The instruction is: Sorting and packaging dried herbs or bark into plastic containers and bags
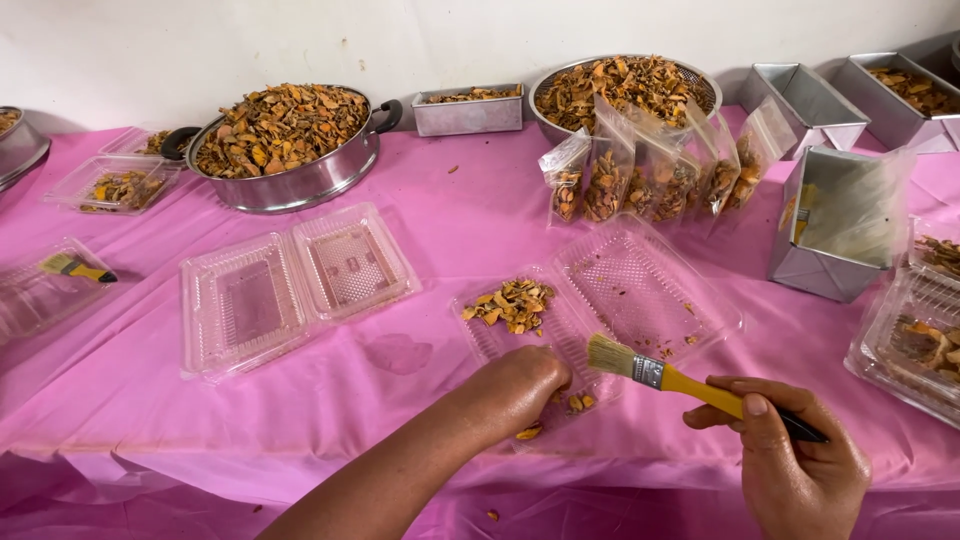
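Note:
My right hand [790, 450] grips a paintbrush [690, 383] with a yellow-and-black handle; its pale bristles rest over the near edge of an open clear plastic clamshell tray [640, 290]. My left hand [520, 385] is closed over orange dried slices at the tray's near corner; a few pieces [528, 432] lie under it on the cloth. A small heap of dried orange-yellow slices [512, 303] sits in the tray's left half. The tray's right half holds only crumbs.
A second open clamshell [295, 285] lies left. A big steel pot [285, 145] and a steel bowl [625, 85] hold dried slices at the back. Filled clear bags [650, 170], metal tins [835, 225], more trays and another brush [75, 268] surround the pink tablecloth [200, 420].

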